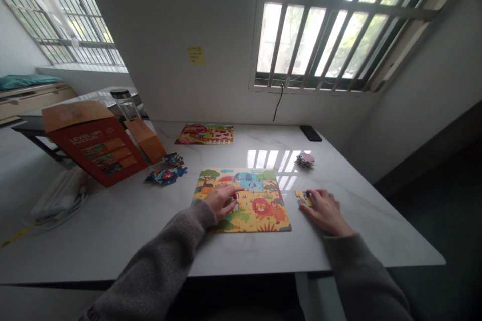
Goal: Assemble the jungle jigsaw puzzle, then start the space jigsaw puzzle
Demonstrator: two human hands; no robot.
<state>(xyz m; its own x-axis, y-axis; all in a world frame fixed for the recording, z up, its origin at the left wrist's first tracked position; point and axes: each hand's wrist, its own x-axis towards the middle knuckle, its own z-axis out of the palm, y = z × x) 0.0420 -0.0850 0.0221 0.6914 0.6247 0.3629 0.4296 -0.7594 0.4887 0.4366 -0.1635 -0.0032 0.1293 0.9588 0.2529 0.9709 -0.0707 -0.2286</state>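
Box (pixel 88 146), "LEVEL UP! PUZZLES", left fingers (pixel 228 207) parted over puzzle (pixel 263 206); right fingers (pixel 309 211) holding pieces (pixel 302 198)

Beyond the right hand (pixel 327 211), a phone (pixel 311 133) lies flat, and a wire (pixel 278 104) dangles below the window (pixel 318 1)! Ahead of the left hand (pixel 222 200), a yellow note (pixel 196 55); well left of that hand, a bottle (pixel 127 105) and white cable (pixel 78 199).

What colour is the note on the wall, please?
The note is yellow, with dark writing; it shows in the head view.
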